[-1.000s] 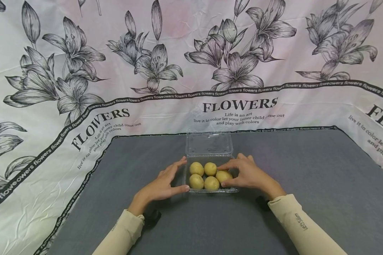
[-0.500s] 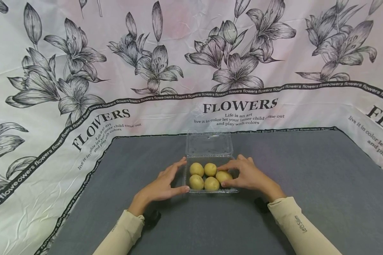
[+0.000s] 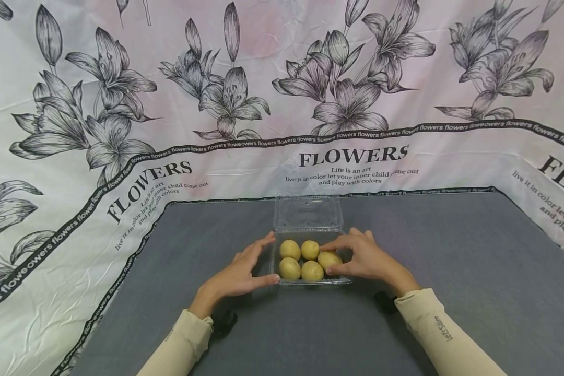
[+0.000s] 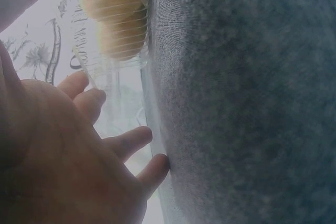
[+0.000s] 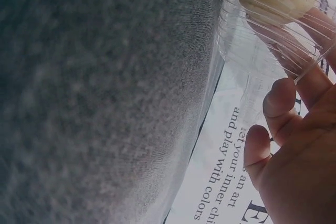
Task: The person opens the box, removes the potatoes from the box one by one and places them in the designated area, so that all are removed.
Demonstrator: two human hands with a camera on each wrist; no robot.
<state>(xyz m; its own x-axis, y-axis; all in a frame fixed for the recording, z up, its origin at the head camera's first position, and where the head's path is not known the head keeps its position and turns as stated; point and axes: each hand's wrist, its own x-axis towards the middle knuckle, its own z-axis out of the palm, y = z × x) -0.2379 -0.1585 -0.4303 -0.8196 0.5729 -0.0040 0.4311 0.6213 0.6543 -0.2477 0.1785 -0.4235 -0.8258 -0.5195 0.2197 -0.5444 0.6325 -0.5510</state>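
A transparent plastic clamshell box [image 3: 339,281] sits on the grey surface [image 3: 282,334], its lid [image 3: 307,211] folded back on the far side, probably so that the tray can be reached from above without the lid in the way. Inside lie five round yellow things that look like potatoes. The four left-hand potatoes [image 3: 290,269] form two close pairs, near and far, an arrangement that likely limits rolling. The rightmost potato [image 3: 330,259] lies beside them, at the box's right end. The right hand [image 3: 367,257] pinches it between thumb and forefinger; in the right wrist view two other fingers stay outside the ribbed wall, which seems to suit the narrow space there. The left hand [image 3: 242,271] is spread wide and holds no potato; its thumb is at the near left corner and its fingertips by the far left, a pose that may steady the box.
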